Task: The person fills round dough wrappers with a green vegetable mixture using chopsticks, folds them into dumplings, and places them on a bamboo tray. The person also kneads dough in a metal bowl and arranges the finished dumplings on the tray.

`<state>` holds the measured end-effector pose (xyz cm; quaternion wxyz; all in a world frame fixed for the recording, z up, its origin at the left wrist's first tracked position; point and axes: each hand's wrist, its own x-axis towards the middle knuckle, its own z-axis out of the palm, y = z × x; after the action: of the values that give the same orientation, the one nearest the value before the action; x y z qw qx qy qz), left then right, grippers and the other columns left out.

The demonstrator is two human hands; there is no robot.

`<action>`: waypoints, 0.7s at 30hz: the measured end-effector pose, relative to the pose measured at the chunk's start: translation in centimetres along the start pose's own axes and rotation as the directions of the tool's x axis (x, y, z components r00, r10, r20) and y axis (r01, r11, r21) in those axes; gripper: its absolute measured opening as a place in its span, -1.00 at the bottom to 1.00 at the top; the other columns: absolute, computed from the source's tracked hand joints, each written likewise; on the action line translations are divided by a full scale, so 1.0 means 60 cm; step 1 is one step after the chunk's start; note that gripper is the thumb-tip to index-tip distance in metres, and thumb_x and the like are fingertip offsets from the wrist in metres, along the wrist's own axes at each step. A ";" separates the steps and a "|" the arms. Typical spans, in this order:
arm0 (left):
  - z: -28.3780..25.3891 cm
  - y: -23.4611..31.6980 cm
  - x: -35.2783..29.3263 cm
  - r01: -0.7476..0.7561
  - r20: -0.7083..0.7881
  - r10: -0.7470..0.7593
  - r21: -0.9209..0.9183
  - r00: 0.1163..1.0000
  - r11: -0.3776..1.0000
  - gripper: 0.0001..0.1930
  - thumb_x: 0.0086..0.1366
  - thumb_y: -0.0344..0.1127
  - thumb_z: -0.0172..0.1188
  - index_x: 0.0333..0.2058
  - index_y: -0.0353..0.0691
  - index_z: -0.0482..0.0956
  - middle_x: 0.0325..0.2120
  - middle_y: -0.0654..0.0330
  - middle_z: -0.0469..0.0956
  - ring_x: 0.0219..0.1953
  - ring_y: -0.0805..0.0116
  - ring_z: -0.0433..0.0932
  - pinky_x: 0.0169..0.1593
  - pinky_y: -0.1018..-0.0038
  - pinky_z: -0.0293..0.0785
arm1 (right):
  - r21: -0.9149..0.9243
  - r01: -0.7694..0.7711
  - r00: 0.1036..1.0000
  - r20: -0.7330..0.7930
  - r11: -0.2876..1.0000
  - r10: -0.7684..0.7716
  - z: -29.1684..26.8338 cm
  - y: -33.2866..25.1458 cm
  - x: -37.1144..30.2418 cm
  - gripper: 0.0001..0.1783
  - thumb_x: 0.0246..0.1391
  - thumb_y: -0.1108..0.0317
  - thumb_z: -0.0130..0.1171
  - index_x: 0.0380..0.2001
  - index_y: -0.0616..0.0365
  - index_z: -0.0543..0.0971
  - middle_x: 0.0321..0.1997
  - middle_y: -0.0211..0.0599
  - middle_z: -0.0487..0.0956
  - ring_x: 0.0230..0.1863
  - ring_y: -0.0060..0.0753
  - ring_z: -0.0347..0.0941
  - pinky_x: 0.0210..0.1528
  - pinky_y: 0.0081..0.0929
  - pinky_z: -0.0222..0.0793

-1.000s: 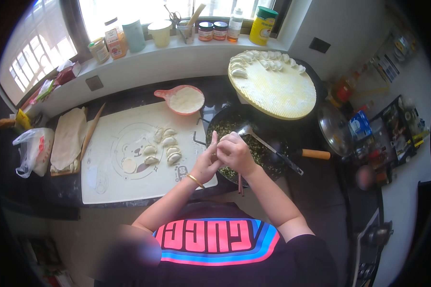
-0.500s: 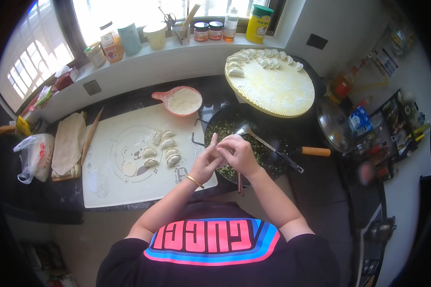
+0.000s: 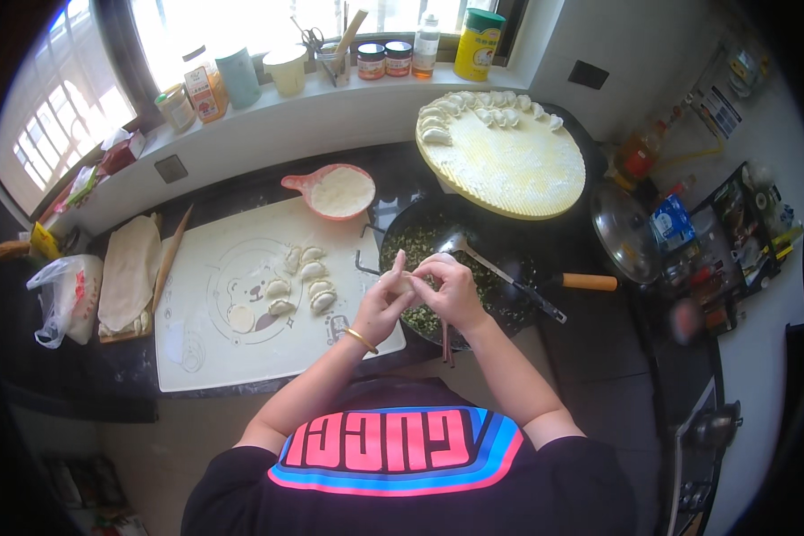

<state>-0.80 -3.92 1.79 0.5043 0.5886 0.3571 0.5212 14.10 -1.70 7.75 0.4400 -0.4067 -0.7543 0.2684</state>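
Over the near side of the wok (image 3: pixel 509 308), my left hand (image 3: pixel 381 308) and my right hand (image 3: pixel 453 293) meet, both closed on a small pale dumpling (image 3: pixel 406 286). Fingers cover most of it; my right fingertips pinch its edge while my left fingers cradle it. Chopped green filling (image 3: pixel 429 234) fills the wok around my hands. A metal ladle (image 3: pixel 491 265) with a dark handle end rests in the wok. To the left, several finished dumplings (image 3: pixel 320 295) and one round wrapper (image 3: pixel 241 318) lie on the white mat (image 3: pixel 196 362).
A red-handled bowl of flour (image 3: pixel 342 192) stands behind the mat. Back right is a round yellow tray (image 3: pixel 509 170) with dumplings along its far rim. Far left are a cloth-covered board (image 3: pixel 129 272), a rolling pin (image 3: pixel 171 259) and a plastic bag (image 3: pixel 67 299). A glass lid (image 3: pixel 623 234) leans right of the wok.
My hands stay together over the wok, with only a small shift of the fingers on the dumpling. The whole view has tilted slightly.
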 end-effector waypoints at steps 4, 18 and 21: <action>0.005 0.002 0.002 0.032 0.048 -0.032 0.005 0.998 0.999 -0.34 0.14 -0.56 0.06 0.21 -0.18 0.05 -0.21 0.25 0.41 -0.25 0.57 0.39 -0.10 0.62 0.32 | -0.049 0.164 0.983 -0.071 0.985 -0.167 0.018 0.015 -0.001 -0.93 -0.26 0.51 0.18 -0.61 0.25 0.51 -0.46 -0.22 0.50 -0.36 -0.23 0.42 -0.35 -0.41 0.36; 0.013 0.001 0.006 0.094 0.014 -0.093 -0.177 0.996 0.980 -0.46 0.16 -0.53 0.09 0.14 -0.21 0.21 -0.19 0.26 0.42 -0.17 0.56 0.39 -0.09 0.59 0.35 | -0.012 0.093 0.991 -0.094 0.996 -0.093 0.011 0.016 -0.010 -0.93 -0.24 0.50 0.19 -0.59 0.25 0.52 -0.46 -0.20 0.51 -0.37 -0.24 0.43 -0.35 -0.45 0.37; 0.004 -0.009 0.008 0.069 0.032 -0.065 -0.140 0.997 0.988 -0.43 0.16 -0.52 0.09 0.16 -0.23 0.16 -0.11 0.25 0.42 -0.13 0.57 0.38 -0.07 0.60 0.33 | 0.080 0.023 0.998 -0.053 0.997 -0.019 -0.004 0.015 -0.010 -0.94 -0.18 0.49 0.21 -0.55 0.24 0.55 -0.45 -0.37 0.48 -0.61 -0.64 0.26 -0.58 -0.67 0.16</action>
<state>-0.45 -3.39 1.40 0.5667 0.5461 0.3322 0.5198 14.82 -1.70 6.91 0.4784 -0.3876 -0.7353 0.2832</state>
